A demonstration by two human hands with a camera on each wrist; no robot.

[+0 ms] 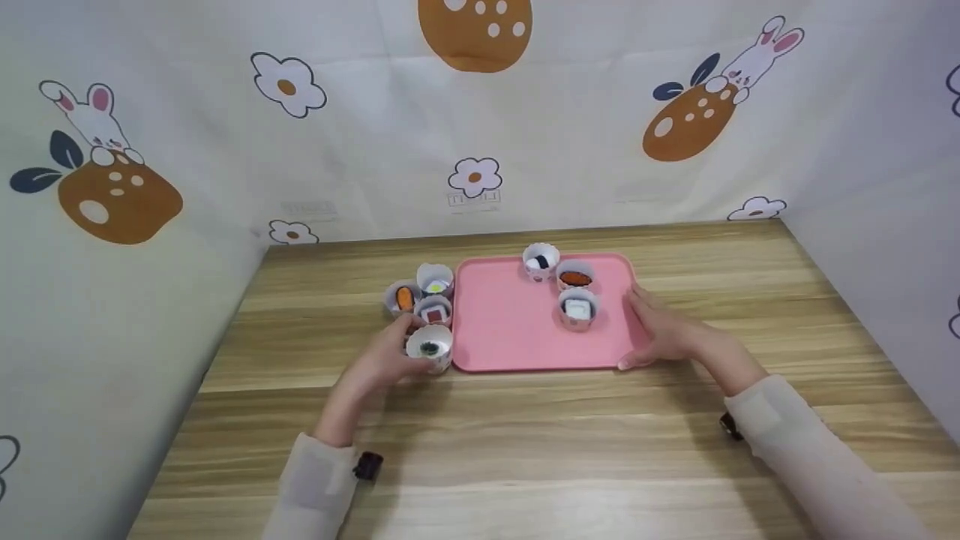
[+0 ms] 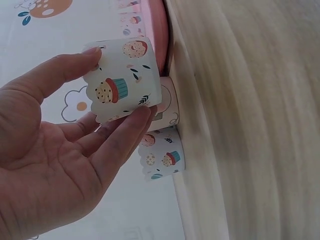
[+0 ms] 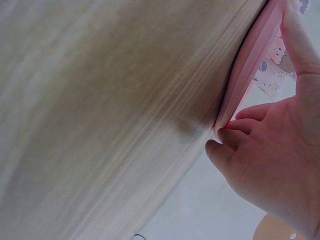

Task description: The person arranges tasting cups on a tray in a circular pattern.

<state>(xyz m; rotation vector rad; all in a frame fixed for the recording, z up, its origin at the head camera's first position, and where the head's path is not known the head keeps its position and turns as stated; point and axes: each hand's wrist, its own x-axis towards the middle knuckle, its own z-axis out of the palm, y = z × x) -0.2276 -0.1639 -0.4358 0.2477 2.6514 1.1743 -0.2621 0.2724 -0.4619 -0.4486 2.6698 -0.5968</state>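
My left hand point(image 1: 386, 356) holds a white paper baking cup point(image 1: 430, 348) between thumb and fingers, left of the pink tray. Cupcake prints cover this cup's wall point(image 2: 120, 75) in the left wrist view, and a green-topped piece of toy sushi point(image 1: 429, 349) lies inside. Just behind it stand more cups, one with an orange-topped piece point(image 1: 405, 298), one with a red-topped piece point(image 1: 434, 315) and one with a yellow-centred piece point(image 1: 436, 286). At the right end of the pink tray point(image 1: 510, 322), my right hand point(image 1: 664, 330) grips the edge, thumb by the near corner and fingers farther back.
On the tray's right half stand three cups: one with a black-banded white piece point(image 1: 538, 262), one with a red-orange piece point(image 1: 576, 278), one with a white piece point(image 1: 577, 309). A wooden table point(image 1: 525, 442) carries everything, with patterned cloth point(image 1: 375, 150) behind and at both sides.
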